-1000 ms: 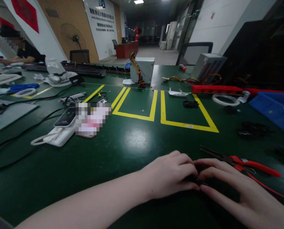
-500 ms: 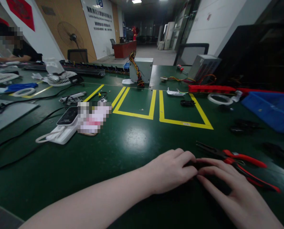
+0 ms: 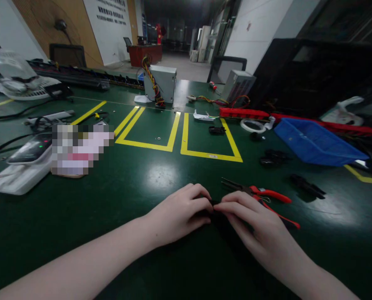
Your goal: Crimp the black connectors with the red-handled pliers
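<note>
My left hand (image 3: 181, 212) and my right hand (image 3: 251, 227) rest close together on the green table (image 3: 126, 196), fingertips meeting. Both have curled fingers pressed on a small black object (image 3: 215, 208) between them; most of it is hidden and I cannot name it. Red-handled long-nose pliers (image 3: 260, 195) lie on the table just beyond my right hand, jaws pointing left.
Yellow tape rectangles (image 3: 206, 155) mark the table ahead. A blue bin (image 3: 313, 143) stands at the right, small black parts (image 3: 307, 186) near it. A white power strip with a phone (image 3: 26, 160) lies at the left. Grey power supply boxes (image 3: 163, 83) with coloured wires stand at the back.
The view has swung to the right and the person at the far left has left the picture. My two hands keep their pose on the black object.
</note>
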{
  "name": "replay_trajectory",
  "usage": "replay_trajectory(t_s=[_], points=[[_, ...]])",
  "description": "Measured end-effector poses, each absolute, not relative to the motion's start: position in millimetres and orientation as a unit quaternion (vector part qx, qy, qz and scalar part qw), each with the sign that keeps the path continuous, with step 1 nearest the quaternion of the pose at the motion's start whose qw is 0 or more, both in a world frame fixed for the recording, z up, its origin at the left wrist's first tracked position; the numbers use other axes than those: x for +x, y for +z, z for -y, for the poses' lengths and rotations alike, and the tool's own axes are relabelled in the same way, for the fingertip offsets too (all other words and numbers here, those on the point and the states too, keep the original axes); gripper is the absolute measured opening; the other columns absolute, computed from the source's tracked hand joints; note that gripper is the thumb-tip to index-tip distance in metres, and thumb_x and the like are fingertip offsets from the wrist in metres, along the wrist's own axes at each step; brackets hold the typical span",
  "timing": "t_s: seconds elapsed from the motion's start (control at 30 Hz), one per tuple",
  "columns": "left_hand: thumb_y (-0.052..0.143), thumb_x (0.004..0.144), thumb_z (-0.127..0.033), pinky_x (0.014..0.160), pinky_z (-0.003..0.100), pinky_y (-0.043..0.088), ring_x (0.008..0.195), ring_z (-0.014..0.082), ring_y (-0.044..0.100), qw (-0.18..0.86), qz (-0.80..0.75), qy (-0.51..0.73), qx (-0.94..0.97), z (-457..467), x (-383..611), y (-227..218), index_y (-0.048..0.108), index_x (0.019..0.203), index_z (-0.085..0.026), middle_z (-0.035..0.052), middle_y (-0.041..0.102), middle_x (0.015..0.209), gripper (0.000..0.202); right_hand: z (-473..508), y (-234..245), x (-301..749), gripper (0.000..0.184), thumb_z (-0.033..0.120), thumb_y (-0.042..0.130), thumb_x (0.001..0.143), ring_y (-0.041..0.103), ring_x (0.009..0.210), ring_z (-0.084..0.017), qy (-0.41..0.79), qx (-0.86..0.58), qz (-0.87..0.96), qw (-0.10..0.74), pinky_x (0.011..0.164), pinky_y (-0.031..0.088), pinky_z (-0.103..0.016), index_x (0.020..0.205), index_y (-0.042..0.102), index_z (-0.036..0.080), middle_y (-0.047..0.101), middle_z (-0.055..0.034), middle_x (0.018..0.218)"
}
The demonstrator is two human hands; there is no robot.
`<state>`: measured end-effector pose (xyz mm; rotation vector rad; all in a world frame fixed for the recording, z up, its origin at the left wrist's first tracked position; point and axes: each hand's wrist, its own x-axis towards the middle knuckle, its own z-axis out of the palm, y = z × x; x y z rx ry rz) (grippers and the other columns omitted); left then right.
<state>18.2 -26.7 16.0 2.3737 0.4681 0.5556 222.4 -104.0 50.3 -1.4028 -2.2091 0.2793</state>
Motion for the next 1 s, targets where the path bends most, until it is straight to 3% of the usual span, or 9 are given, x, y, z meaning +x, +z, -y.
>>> replay_trajectory(t_s=[0.3, 1.0], points=[[0.066, 0.089, -0.014, 0.094, 0.034, 0.050, 0.107, 0.0187, 0.056, 0.418, -0.208, 0.173, 0.867, 23.7, 21.1, 20.9, 0.062, 0.106, -0.016, 0.0060, 0.059, 0.115, 0.018, 101.7, 46.5, 234.4, 0.025, 0.011, 0.051, 0.090, 0.068, 0.087, -0.014, 0.132, -0.525, 0.802, 0.253, 0.073, 0.056, -0.025, 0.108, 0.061, 0.026, 0.071, -0.0004, 0.095], [0.064, 0.091, -0.016, 0.093, 0.032, 0.050, 0.107, 0.0185, 0.056, 0.403, -0.201, 0.172, 0.876, 21.9, 21.0, 20.4, 0.065, 0.105, -0.018, 0.0049, 0.059, 0.115, 0.015, 101.8, 49.1, 224.7, 0.026, 0.009, 0.042, 0.093, 0.066, 0.083, -0.015, 0.091, -0.516, 0.828, 0.202, 0.069, 0.056, -0.025, 0.103, 0.062, 0.021, 0.067, -0.0047, 0.093]])
